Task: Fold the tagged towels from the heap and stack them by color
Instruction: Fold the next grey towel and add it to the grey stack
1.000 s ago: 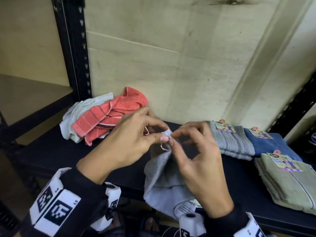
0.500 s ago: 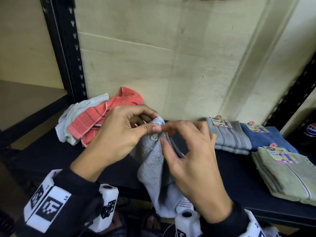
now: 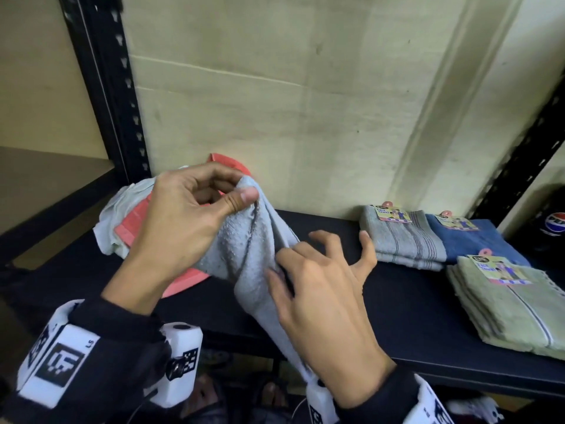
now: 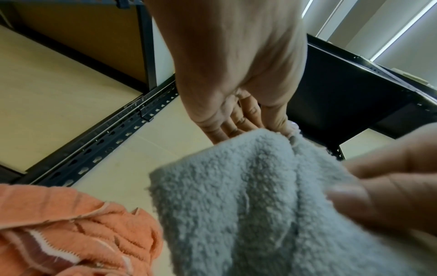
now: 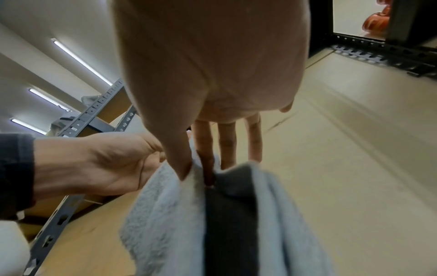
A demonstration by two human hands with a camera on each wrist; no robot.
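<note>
above the shelf's (image 3: 382, 301) front edge you hold the grey-blue towel (image 3: 247, 258) hanging: your left hand (image 3: 183, 221) pinches its top corner between thumb and forefinger, your right hand (image 3: 324, 289) pinches an edge lower down, other fingers splayed. judging by this, you're finding corners before folding. next, run the right hand along to the second corner. bare shelf between the heap (image 3: 128, 228) and the grey stack (image 3: 403, 240) gives room.
</note>
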